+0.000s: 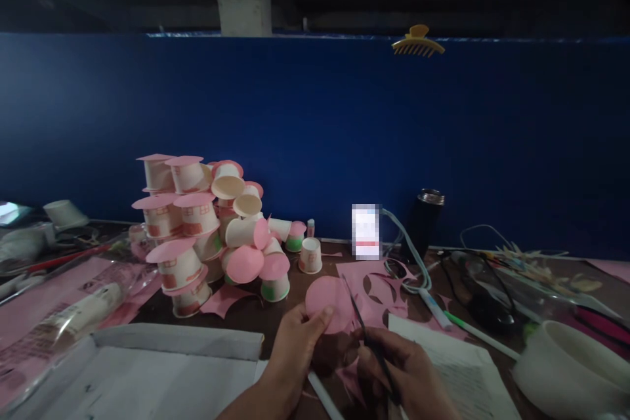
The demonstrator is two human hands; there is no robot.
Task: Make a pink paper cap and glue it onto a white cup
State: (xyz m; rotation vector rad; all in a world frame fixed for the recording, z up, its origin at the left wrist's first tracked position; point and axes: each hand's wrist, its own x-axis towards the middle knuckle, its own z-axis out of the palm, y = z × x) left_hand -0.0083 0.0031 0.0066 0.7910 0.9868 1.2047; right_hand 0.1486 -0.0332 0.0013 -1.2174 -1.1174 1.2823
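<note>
Stacked paper cups: at the far left of the work, tiers of cups (pixel 199 218) with pink discs between and on top, well apart from both hands.
White tray: a shallow tray (pixel 177 336) on the near side of those cups, left of the left hand.
Left hand: the left hand (pixel 295 341) pinches the pink circle at its near edge, thumb laid on top; the fingers beneath are mostly hidden.
Pink circle: the paper circle (pixel 322 294) lies beyond the left thumb, above the counter (pixel 295 292), its face turned up towards the viewer; being round, it has no long axis.
Circle to blade: the scissors (pixel 363 328) run along the circle's right side, their long axis slanting from near right to far left, tip pointing away; blade and paper overlap in view, contact cannot be told.
Nearer hand: the left, already on the circle; the right is just beside it.
Right hand: the right hand (pixel 398 357) is closed around the dark scissor handles.
Cut sheet: pink paper with round openings (pixel 355 270), beyond the right hand.
Written page: a pale page (pixel 457 361) right of the right hand.
</note>
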